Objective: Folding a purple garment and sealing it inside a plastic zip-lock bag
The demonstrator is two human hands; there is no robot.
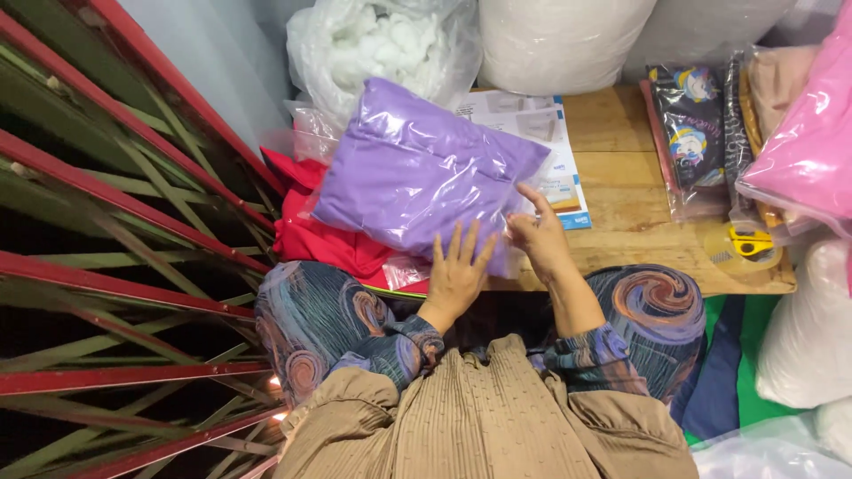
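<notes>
At table's near edge, toward the left: one purple cushion sealed in clear plastic (417, 173), tilted, long axis running from near left up to far right, lower corner overhanging a red cloth (306, 235). Directly beyond both hands, so reached by going away from the body. Left hand (458, 270) flat on the packet's near edge, fingers spread and pointing away, gripping nothing, only pressing. Right hand (538, 235) at the packet's near right corner, fingers half curled and pinching what looks like the loose plastic flap; hard to tell how firm the hold. Both hands touching the packet, roughly equally near, right one slightly farther up its edge.

Under the packet's far right end: printed sheets (550, 133), count unclear, perhaps two, on the wooden table (621, 177). Farther right: one dark printed packet in a clear sleeve (694, 133), one pink bagged bundle (808, 151), one roll of clear tape (729, 253) with one pair of yellow-handled scissors (751, 239) lying across it. At the far edge: one clear bag of white stuffing (382, 40) and large white sacks (559, 40), at least two.
</notes>
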